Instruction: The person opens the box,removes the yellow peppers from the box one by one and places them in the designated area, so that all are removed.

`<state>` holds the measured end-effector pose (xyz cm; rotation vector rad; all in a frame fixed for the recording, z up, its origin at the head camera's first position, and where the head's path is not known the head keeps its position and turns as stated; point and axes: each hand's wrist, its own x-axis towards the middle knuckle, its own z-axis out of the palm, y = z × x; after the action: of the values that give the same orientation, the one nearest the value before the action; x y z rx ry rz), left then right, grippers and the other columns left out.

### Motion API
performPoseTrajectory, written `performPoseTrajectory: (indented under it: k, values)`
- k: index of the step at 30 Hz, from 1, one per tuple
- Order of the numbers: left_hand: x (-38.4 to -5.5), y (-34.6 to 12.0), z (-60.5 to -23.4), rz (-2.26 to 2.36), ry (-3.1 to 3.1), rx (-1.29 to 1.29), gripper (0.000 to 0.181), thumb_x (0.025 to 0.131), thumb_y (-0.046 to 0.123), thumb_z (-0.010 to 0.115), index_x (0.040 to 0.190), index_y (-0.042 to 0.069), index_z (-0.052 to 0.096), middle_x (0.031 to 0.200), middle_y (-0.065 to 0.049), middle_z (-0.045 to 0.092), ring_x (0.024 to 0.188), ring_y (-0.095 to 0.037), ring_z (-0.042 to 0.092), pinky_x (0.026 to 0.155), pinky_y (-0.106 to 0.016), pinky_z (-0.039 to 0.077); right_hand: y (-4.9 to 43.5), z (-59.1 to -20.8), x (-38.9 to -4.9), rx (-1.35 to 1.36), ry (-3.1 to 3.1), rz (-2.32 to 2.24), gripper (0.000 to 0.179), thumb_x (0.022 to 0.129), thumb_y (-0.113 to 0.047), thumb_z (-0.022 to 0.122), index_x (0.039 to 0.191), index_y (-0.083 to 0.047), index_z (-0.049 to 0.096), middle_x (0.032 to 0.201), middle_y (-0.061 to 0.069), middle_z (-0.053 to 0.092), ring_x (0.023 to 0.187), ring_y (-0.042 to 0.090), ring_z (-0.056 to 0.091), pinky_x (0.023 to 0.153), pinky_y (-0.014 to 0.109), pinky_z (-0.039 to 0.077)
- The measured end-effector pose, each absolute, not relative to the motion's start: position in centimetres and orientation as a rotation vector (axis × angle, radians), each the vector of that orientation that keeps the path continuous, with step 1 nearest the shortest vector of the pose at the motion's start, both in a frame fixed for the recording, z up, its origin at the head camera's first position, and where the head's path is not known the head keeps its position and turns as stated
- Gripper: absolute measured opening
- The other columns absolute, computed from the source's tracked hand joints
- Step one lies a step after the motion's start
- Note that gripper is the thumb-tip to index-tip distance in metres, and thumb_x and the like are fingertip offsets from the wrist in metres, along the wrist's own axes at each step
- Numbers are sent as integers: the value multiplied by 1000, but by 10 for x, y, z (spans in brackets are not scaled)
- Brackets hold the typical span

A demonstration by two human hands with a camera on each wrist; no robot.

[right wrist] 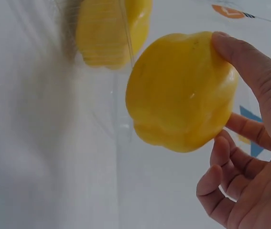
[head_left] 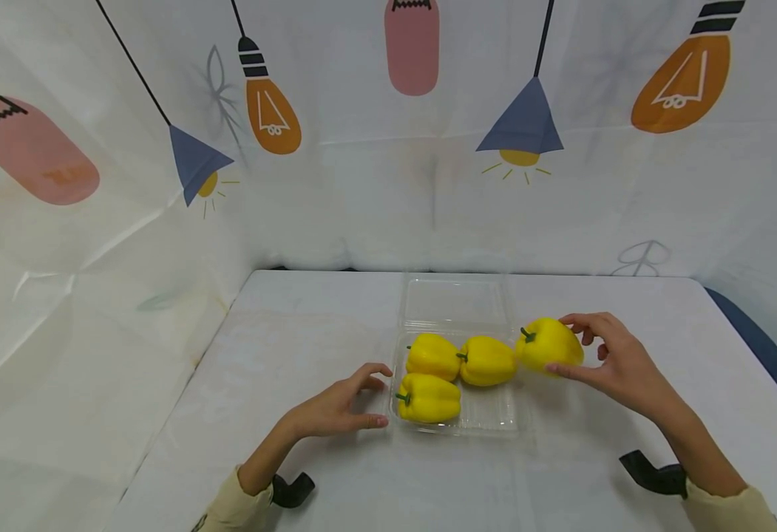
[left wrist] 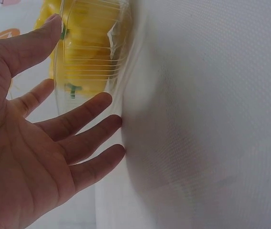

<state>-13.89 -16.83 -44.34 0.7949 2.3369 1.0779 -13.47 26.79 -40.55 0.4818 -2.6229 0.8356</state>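
My right hand (head_left: 617,362) pinches a yellow bell pepper (head_left: 551,345) between thumb and fingers, held just off the right side of a clear plastic container (head_left: 488,414). In the right wrist view the smooth bottom of that bell pepper (right wrist: 180,93) faces the camera. Three more yellow bell peppers sit in the container: one at the back left (head_left: 432,355), one at the right (head_left: 488,362) and one at the front left (head_left: 429,399). My left hand (head_left: 341,406) is at the container's left side, thumb and fingers spread; the left wrist view shows its fingers (left wrist: 85,112) near the clear wall.
The container's clear lid (head_left: 455,299) lies folded back toward the table's far edge. A white table (head_left: 308,325) carries everything. Behind it hangs a white curtain (head_left: 361,199) printed with lamps and bulbs. Something dark blue (head_left: 767,347) stands beyond the table's right edge.
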Motion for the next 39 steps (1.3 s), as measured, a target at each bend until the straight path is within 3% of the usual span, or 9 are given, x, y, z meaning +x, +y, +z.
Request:
performPoseTrajectory:
  k: [8,18,39]
  values:
    - [-138,-168,-445,1072,2338,778,69,84,43,69,138,31,28,133,-2,51,126,-20,45,105,-52,32,272,-407,-137,332,-2712,820,65,69,-37,84,119,-7,55,107,11,52,88,20,41,61,25,37]
    - [-138,-167,-443,1067,2343,790,70,84,40,69,139,28,27,134,-4,52,126,-21,45,105,-52,32,276,-416,-140,168,-2766,847,65,73,-43,80,118,-5,53,100,12,50,88,28,43,63,33,38]
    - [-139,-168,-446,1075,2341,798,70,84,41,69,138,29,27,133,-2,52,125,-19,45,105,-51,32,273,-434,-143,-62,-2886,761,78,73,-59,72,117,2,52,101,22,52,88,34,46,64,39,42]
